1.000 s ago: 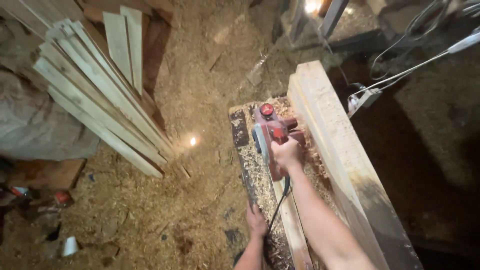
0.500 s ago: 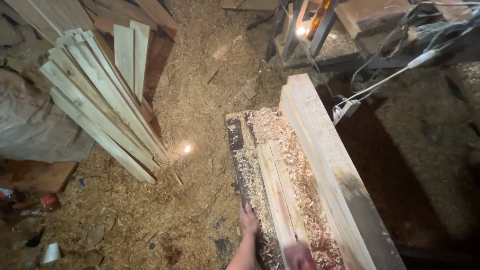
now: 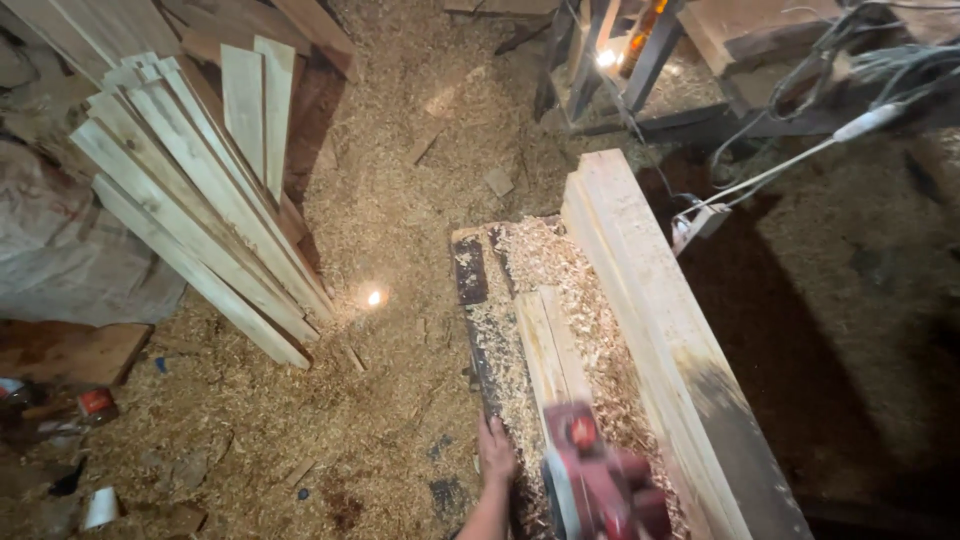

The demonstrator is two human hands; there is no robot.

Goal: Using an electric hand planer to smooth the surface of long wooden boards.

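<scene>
Right at the bottom edge, the red planer [image 3: 598,485] sits blurred on the near end of the narrow board [image 3: 548,350], its round knob up; the right hand that should be on it is not in view, so its fingers cannot be told. Just left of it, the left hand [image 3: 495,455] lies on the edge of the dark bench [image 3: 470,275], fingers together and curled over the rim, bracing there and holding nothing loose. That planer looks like a dense, motor-heavy lump with a hard plastic shell, stiff, not fragile, and probably best taken by the rear handle with the knob as a second hold; dust on it could make it slick. The board under it is pale, thin and light, rigid along its length, lying flat on the bench with shavings [image 3: 545,255] heaped around it, likely to skate unless pinned. Beside it on the right runs a thick beam [image 3: 650,300], touching the bench's side, heavy by the look of it. Farther left, a fan of planks [image 3: 190,210] leans on the sawdust floor [image 3: 390,200], and beyond that, a dark frame [image 3: 640,70] with a small light.
</scene>
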